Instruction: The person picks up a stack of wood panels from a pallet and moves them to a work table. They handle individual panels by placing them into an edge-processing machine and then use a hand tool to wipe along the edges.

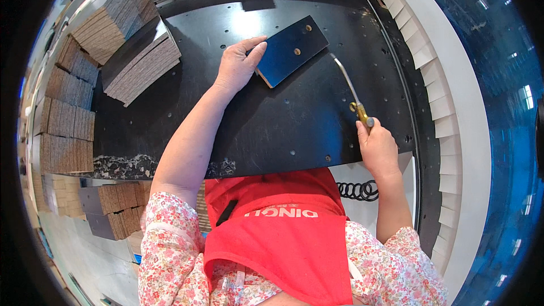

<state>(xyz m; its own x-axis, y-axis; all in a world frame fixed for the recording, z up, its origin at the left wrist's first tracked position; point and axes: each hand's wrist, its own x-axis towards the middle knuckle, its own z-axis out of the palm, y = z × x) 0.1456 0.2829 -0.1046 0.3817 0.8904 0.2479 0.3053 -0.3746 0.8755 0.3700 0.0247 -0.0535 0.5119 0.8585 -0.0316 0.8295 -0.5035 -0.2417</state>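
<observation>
A dark rectangular board (286,59) with two round holes near its far right end is tilted above the black work table. My left hand (241,63) pinches its left end between thumb and fingers. In my right hand (378,146), the fingers wrap round the yellow grip of an air blow gun (362,114). The gun's long bent metal nozzle points up and left, its tip close to the board's right edge but apart from it.
A stack of dark-faced boards (148,65) lies on the table's left side. More board stacks (68,119) line the left edge, with others (116,207) lower down. A black coiled hose (358,191) hangs by the front edge. White pleated guarding (422,45) runs along the right.
</observation>
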